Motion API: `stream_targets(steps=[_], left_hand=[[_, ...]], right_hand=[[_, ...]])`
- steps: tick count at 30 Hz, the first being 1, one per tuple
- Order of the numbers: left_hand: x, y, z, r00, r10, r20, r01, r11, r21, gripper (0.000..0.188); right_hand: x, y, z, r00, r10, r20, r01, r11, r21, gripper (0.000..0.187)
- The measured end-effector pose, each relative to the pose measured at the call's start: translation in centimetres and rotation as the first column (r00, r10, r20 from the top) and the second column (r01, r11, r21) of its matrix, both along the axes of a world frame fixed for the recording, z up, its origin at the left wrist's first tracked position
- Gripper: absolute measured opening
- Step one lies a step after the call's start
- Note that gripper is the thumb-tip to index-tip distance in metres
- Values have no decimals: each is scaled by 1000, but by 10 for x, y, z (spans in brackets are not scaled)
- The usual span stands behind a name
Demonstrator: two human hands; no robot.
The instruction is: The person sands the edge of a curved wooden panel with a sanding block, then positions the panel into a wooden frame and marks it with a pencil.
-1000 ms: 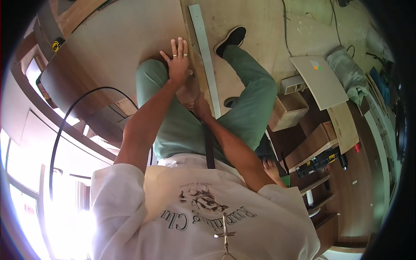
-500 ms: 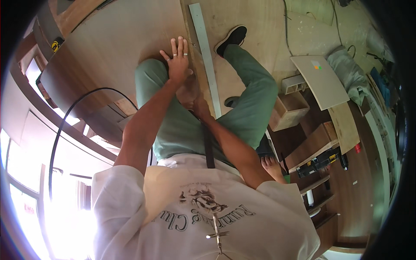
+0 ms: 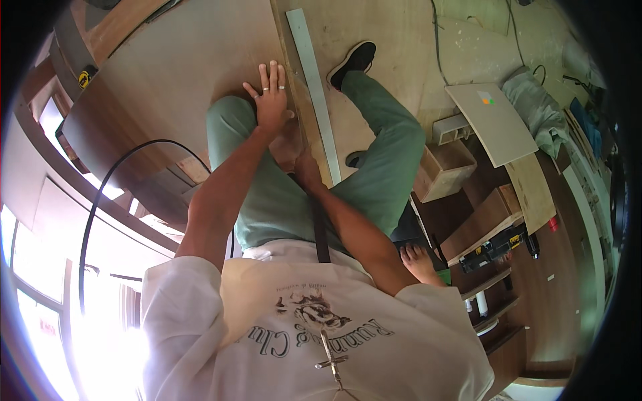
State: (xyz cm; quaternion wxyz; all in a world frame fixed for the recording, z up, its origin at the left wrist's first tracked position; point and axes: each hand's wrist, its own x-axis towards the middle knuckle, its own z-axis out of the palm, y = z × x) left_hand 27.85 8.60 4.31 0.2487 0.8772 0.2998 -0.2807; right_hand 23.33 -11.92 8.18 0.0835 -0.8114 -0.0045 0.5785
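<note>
My left hand (image 3: pixel 271 107) lies flat on a large brown wooden panel (image 3: pixel 180 60), fingers stretched out and a little spread, near the panel's right edge. Two rings show on its fingers. My right hand (image 3: pixel 307 170) is closed, low between my knees and close to that same edge. What it grips is hidden. A reddish-brown, blurred shape (image 3: pixel 289 144) lies between the two hands; I cannot make out what it is. Just right of the panel edge runs a long pale flat strip (image 3: pixel 312 93).
A black cable (image 3: pixel 110 177) arches at the left. To the right stand a wooden box (image 3: pixel 445 175), a pale board (image 3: pixel 491 123) and a black and yellow power tool (image 3: pixel 495 248). A bare foot (image 3: pixel 419 262) shows at the right, beside the shelving (image 3: pixel 491 284).
The view has shifted slightly. My left hand stays flat on the panel, and my right hand stays closed near the edge with little visible movement.
</note>
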Motion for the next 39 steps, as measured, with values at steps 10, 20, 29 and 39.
stream_targets(steps=[10, 20, 29, 39], left_hand=[[-2, 0, 3, 999, -15, 47, 13, 999, 41, 136], [12, 2, 13, 1000, 13, 17, -13, 1000, -4, 139], [17, -2, 24, 999, 44, -12, -44, 999, -24, 132], [62, -8, 16, 983, 181, -41, -185, 973, -140, 114]], right_hand=[[-6, 4, -1, 999, -35, -34, 35, 999, -16, 39], [14, -2, 8, 999, -14, -41, 14, 1000, -18, 38], [92, 52, 8, 972, -148, 185, 109, 973, 205, 29], [245, 95, -29, 894, -367, 257, 152, 788, 597, 30]])
